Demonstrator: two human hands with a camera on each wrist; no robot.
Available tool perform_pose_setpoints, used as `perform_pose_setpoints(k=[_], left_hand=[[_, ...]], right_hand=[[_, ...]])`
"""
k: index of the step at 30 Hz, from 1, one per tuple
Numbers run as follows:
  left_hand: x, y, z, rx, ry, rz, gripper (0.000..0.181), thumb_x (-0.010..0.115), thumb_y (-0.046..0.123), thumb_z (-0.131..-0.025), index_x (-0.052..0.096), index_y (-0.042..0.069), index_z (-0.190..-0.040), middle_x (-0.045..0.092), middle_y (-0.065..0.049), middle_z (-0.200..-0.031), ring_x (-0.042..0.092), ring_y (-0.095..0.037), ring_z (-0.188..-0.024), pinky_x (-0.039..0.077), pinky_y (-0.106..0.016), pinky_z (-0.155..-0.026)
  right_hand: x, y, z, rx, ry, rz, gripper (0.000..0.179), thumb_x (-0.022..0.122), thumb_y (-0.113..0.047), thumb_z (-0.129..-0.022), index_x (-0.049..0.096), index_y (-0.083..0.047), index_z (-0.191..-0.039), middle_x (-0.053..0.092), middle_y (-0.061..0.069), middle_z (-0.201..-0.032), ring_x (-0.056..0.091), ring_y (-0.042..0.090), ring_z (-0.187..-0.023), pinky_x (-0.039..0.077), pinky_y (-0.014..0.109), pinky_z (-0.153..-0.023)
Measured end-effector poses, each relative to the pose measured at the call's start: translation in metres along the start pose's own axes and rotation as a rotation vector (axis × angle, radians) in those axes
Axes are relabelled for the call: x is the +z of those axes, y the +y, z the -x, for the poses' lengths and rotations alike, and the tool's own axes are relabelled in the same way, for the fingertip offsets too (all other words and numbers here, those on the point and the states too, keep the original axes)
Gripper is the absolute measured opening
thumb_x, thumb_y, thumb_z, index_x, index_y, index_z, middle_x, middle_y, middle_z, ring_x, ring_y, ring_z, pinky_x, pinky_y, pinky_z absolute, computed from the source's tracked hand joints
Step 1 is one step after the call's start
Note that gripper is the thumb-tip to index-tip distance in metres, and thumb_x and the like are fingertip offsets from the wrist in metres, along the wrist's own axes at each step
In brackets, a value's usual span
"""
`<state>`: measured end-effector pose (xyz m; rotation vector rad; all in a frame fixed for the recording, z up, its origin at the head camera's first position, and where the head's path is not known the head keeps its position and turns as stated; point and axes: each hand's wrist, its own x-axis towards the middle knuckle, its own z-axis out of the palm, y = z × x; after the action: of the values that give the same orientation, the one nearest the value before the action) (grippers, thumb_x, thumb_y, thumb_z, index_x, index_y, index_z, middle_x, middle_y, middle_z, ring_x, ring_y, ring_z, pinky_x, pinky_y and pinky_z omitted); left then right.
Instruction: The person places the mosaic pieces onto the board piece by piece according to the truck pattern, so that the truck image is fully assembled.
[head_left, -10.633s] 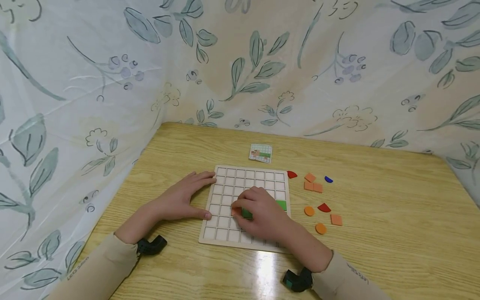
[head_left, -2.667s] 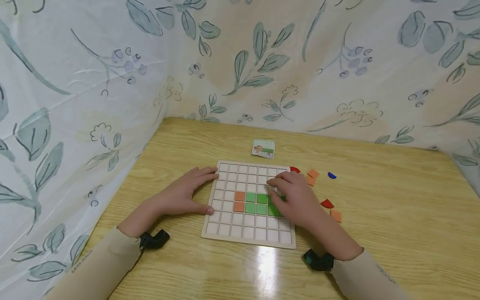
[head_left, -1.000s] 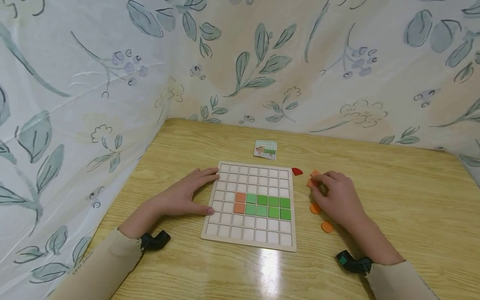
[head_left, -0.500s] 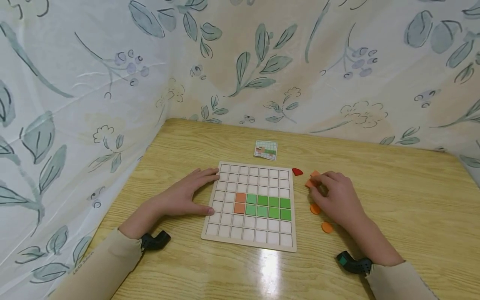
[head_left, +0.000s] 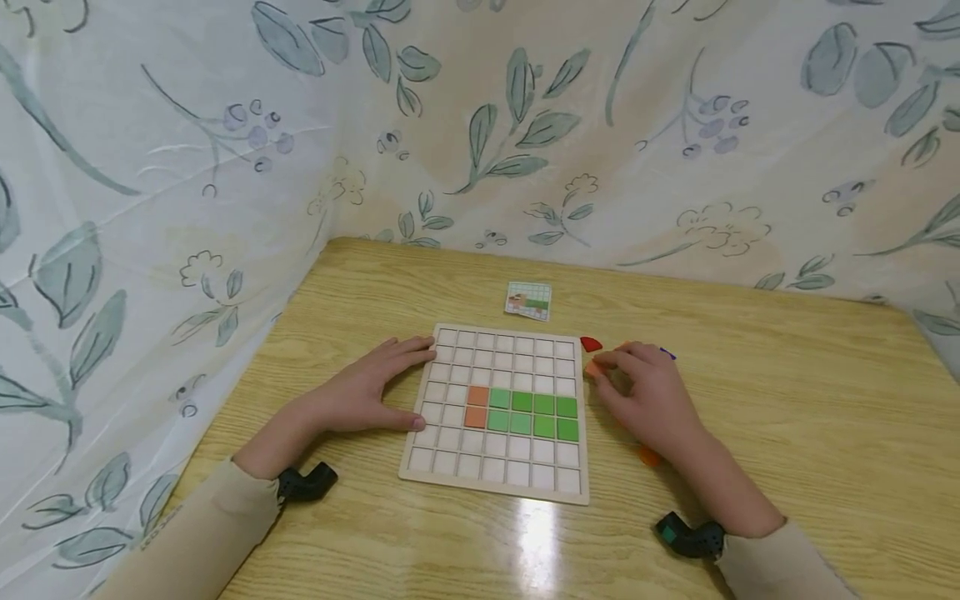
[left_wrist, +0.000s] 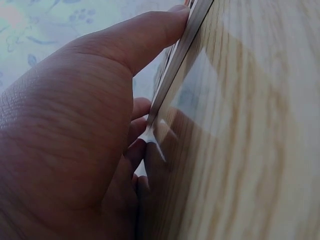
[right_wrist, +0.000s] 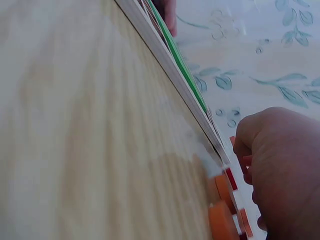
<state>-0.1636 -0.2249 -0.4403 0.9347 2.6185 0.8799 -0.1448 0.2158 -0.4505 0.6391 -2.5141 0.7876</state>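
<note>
My right hand (head_left: 652, 400) pinches an orange square tile (head_left: 592, 369) between thumb and fingertips, just off the right edge of the pale wooden grid board (head_left: 491, 487). In the right wrist view the same hand (right_wrist: 285, 170) hides most of the tile. On the board, green square tiles (head_left: 544, 403) fill part of two rows, with an orange tile (head_left: 477, 396) at the left end of each row. My left hand (head_left: 363, 387) lies along the board's left edge, thumb and fingertips touching it; the left wrist view shows the thumb (left_wrist: 155, 32) on the rim.
A small printed card (head_left: 528, 301) lies behind the board. Right of the board are a red quarter-circle piece (head_left: 591, 343), a blue piece (head_left: 667, 353) and an orange disc (head_left: 648, 456), partly hidden by the right hand. The patterned cloth (head_left: 525, 125) rises behind the table.
Over the last half second my right hand moved left from the loose pieces towards the board, carrying an orange tile. Earlier it worked over the coloured rows. The left hand stayed put.
</note>
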Motion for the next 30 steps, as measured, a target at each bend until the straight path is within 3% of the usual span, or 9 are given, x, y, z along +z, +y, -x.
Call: perform_pose_setpoints(k=[6,13,23,30], left_hand=[[-0.001,0.001,0.001,-0.002,-0.002,0.001,0.104,0.088,0.062,-0.087,0.041,0.021,-0.171,0.024,0.003,-0.18,0.009,-0.042,-0.166,0.011,-0.063,-0.133],[0.001,0.0,0.001,-0.007,-0.004,0.004,0.105,0.087,0.063,-0.087,0.04,0.022,-0.171,0.022,0.005,-0.181,0.009,-0.043,-0.166,0.011,-0.065,-0.133],[0.002,-0.002,0.001,0.007,0.004,0.002,0.104,0.087,0.063,-0.087,0.04,0.024,-0.171,0.022,0.005,-0.181,0.009,-0.041,-0.167,0.009,-0.063,-0.133],[0.001,-0.001,0.001,0.003,0.004,-0.001,0.104,0.087,0.064,-0.087,0.04,0.023,-0.171,0.023,0.005,-0.181,0.009,-0.042,-0.167,0.009,-0.063,-0.133]], right_hand=[[0.007,-0.008,-0.002,-0.029,-0.003,-0.027,0.014,0.086,-0.014,-0.094,0.084,-0.005,-0.103,0.074,0.006,-0.098,0.066,0.029,-0.095,0.053,0.048,-0.084],[0.018,-0.021,-0.008,-0.08,-0.048,-0.057,0.012,0.085,-0.014,-0.094,0.084,-0.007,-0.104,0.072,0.002,-0.098,0.056,0.021,-0.087,0.046,0.04,-0.078],[0.038,-0.045,-0.02,-0.138,-0.118,-0.094,0.018,0.08,-0.014,-0.095,0.084,-0.006,-0.111,0.072,0.003,-0.103,0.064,0.023,-0.094,0.054,0.041,-0.081],[0.051,-0.061,-0.03,-0.186,-0.136,-0.098,0.019,0.079,-0.015,-0.096,0.084,-0.008,-0.112,0.073,0.003,-0.102,0.064,0.025,-0.095,0.054,0.042,-0.086]])
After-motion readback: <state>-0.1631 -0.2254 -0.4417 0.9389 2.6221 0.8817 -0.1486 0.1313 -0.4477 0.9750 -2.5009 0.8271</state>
